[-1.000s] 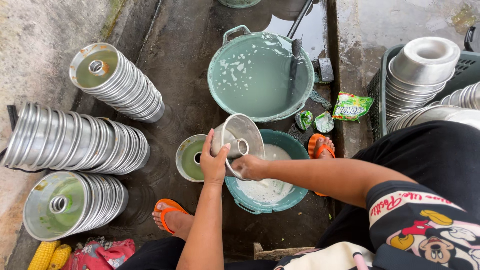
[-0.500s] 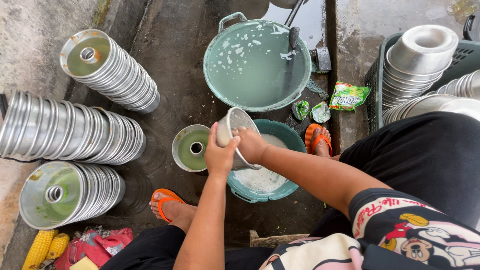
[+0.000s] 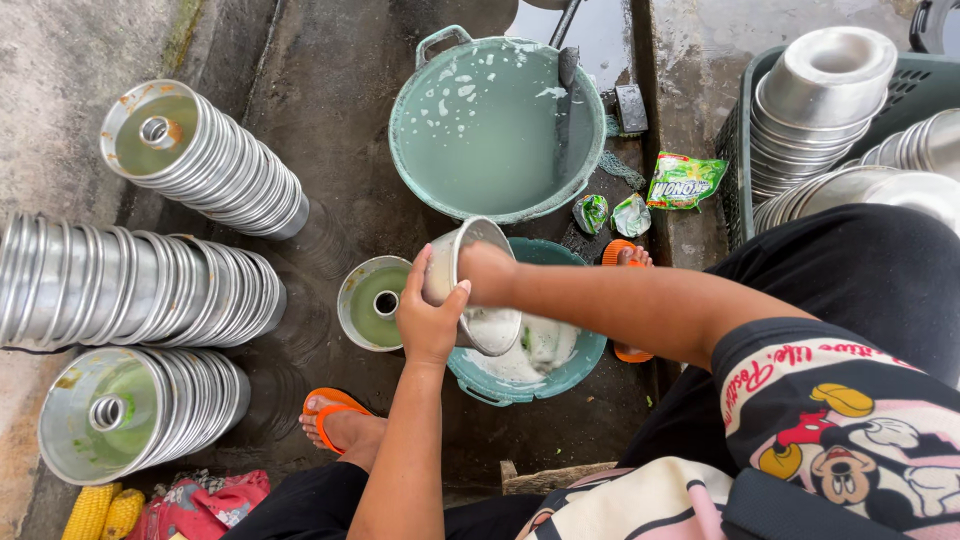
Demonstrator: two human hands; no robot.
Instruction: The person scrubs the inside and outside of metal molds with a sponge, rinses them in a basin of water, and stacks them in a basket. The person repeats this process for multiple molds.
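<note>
While the left hand [image 3: 428,318] curled its fingers [image 3: 418,272] around the tilted mould [image 3: 470,285] over the basin [image 3: 560,365], the right hand [image 3: 484,272] reached inside, its fingers hidden.

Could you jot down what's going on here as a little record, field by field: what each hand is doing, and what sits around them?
Left hand: left hand grips the outside of a metal ring mould, tilted on its side.
Right hand: right hand reaches into the mould's mouth.
Below the hands: small teal basin holding soapy white water.
Beyond: large teal basin with foam flecks.
Left side: rows of stacked moulds, lying sideways on wet concrete.
Right side: more moulds in a dark crate.
Single mould: lone mould on the ground.
</note>
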